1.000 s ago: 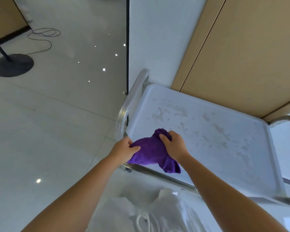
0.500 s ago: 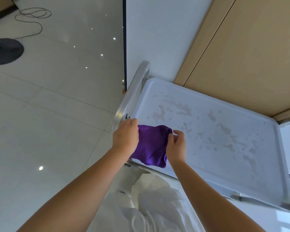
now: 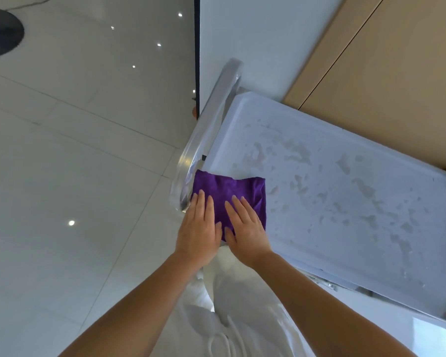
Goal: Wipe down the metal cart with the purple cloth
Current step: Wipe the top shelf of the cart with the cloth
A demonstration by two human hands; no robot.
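Cloth first: the purple cloth (image 3: 229, 194) lies folded into a flat pad at the near left corner of the metal cart (image 3: 327, 191), right beside the cart's shiny side handle (image 3: 206, 140), and it looks soft, light and limp, the sort of thing that bunches or slides unless it is pinned from above. Best hold, by my reckoning, is no pinch at all but flat palms spread across the top, pressing it onto the tray so the whole pad drags with the stroke. And that is what we see: left hand (image 3: 198, 228) lies flat with fingers straight and together on the cloth's left part, right hand (image 3: 246, 230) flat beside it, fingers extended and a little fanned, both pressing down, neither curled round anything. The two hands sit just beside each other, thumbs nearly meeting. Across the tray, pale smears and blotches (image 3: 358, 191) spread toward the far and right sides, so the wiping looks barely begun. Smooth metal should let the pad glide; the raised rim may catch its edge.
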